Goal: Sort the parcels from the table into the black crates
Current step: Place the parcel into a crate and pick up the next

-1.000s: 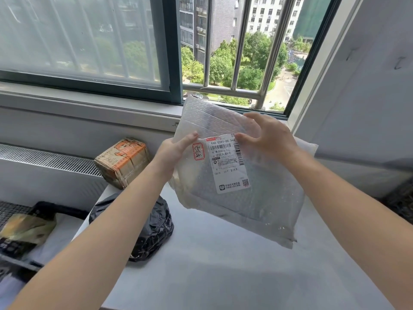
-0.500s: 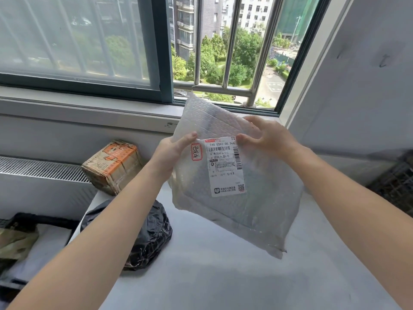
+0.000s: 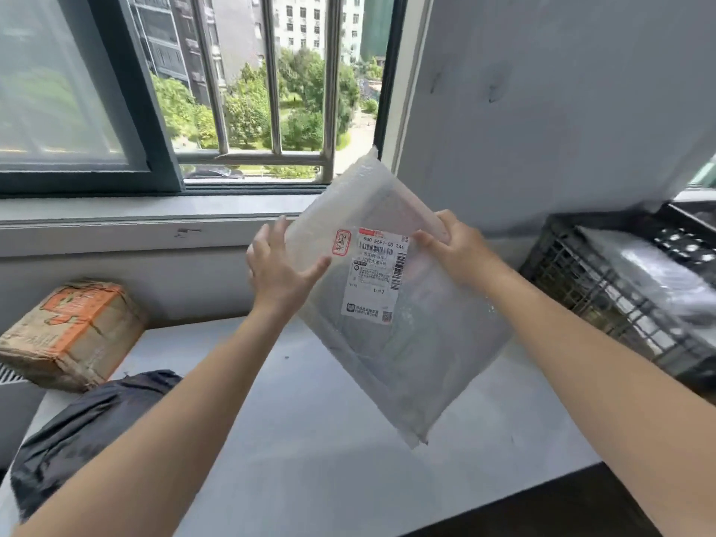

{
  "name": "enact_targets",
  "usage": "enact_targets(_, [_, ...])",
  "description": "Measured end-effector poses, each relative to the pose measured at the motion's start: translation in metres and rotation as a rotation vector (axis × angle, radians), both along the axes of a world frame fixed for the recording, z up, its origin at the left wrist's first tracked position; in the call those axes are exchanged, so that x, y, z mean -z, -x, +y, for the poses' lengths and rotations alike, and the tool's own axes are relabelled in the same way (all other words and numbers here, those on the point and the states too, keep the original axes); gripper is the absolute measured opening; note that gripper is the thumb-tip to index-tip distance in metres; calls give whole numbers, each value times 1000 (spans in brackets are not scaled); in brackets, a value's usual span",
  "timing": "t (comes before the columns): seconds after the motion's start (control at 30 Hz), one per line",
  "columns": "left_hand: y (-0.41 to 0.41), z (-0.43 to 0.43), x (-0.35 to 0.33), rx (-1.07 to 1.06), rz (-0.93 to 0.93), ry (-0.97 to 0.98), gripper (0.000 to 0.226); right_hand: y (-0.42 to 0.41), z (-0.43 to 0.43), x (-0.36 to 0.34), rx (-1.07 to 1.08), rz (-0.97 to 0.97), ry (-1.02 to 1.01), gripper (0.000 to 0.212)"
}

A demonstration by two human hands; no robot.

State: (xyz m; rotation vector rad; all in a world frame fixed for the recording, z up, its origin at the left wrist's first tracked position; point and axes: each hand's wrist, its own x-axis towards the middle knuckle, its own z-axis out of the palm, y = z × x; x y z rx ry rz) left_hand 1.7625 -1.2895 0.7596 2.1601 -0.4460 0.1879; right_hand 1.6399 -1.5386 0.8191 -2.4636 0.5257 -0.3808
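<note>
Head cam: R hand pinches bubble-wrap parcel over table, L hand open at its edge.

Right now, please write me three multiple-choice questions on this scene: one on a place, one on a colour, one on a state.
1. Where is the black crate relative to the table? A) left of it B) right of it C) under it
2. What colour is the print on the cardboard box? A) orange B) blue C) green
3. The bubble mailer is: A) flat on the table B) in the crate C) held in the air

Answers: 1 B, it stands at the table's right end. 2 A, orange print shows on its top. 3 C, the right hand pinches it above the table.
</note>
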Motion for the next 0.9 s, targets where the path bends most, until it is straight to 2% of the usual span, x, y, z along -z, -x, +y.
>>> enact_targets(0.07, [23, -30, 0, 10, 72, 90, 107, 24, -25, -2, 70, -63, -17, 47])
enact_targets(0.13, [50, -66, -1, 85, 182, 216, 113, 49, -54, -3, 147, -125, -45, 53])
enact_targets(0.27, [112, -146, -10, 243, 413, 385, 102, 109, -119, -7, 269, -266, -116, 42])
enact_targets(0.4, [164, -223, -28, 280, 329, 371, 112, 168, -187, -16, 336, -311, -172, 31])
enact_targets(0.53, [205, -290, -47, 274, 235, 288, 114, 219, -241, -30, 380, -360, -93, 51])
enact_targets(0.77, [237, -390, -77, 332, 231, 221, 110, 272, -321, -48, 410, -221, 0, 95])
enact_targets(0.9, [244, -455, -80, 371, 245, 193, 101, 280, -382, -51, 445, -126, 21, 95])
